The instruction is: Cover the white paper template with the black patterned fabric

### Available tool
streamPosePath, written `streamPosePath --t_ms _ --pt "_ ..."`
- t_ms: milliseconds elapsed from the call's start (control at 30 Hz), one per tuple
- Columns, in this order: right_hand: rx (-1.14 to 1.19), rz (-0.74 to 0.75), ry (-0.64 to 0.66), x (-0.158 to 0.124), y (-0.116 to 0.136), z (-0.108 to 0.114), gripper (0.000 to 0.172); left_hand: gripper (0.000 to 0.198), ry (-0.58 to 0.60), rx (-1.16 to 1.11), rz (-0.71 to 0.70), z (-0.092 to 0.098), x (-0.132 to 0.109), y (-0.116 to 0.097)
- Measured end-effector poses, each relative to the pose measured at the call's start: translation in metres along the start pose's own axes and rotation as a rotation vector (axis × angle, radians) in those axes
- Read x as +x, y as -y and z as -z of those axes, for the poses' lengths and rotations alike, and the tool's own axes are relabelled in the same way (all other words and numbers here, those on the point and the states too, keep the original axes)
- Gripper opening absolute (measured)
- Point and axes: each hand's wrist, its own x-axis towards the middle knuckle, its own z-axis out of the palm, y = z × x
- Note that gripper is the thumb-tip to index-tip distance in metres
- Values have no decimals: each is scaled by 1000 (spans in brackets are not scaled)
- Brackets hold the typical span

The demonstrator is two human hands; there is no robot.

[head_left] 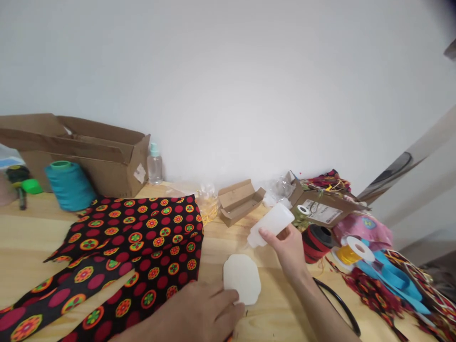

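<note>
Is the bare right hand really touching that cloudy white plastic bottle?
Touching. The head view shows the right hand gripping the cloudy white plastic bottle, its thumb laid against the side.

The desk (217,240) has a pale wooden top with visible grain, and on its left side lies a black cloth (142,242) printed with red dots and bright flowers, with a long open cardboard box (89,171), a teal thread cone (69,186) and a clear bottle (155,170) standing behind it. Beside the cloth a white scalloped piece (242,278) lies flat, a small open carton (240,204) sitting farther back. Toward the right rest a red-and-black spool (315,249), a yellow ribbon reel (351,254) and a curved black band (340,304).
</note>
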Motion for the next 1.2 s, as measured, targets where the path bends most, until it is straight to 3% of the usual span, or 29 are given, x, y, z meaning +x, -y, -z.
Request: streamPosePath --t_ms 233,500,733,833,1000,1200 --pt "-90 79 -38 -2 -16 10 30 29 59 109 -56 -30 17 -7" --pt "-187 130 -8 -2 -23 15 28 41 162 77 -1 -23 17 -2" --pt "-271 162 27 0 -22 13 27 44 119 -82 1 -47 8 8" --pt "-293 179 27 1 -25 11 26 42 182 -58 -1 -41 12 6" --pt "-314 207 29 -1 -26 11 23 40 260 -33 20 -14 22 -3" --pt "-324 184 13 -5 -25 12 22 38 187 -50 14 -13 20 -4"
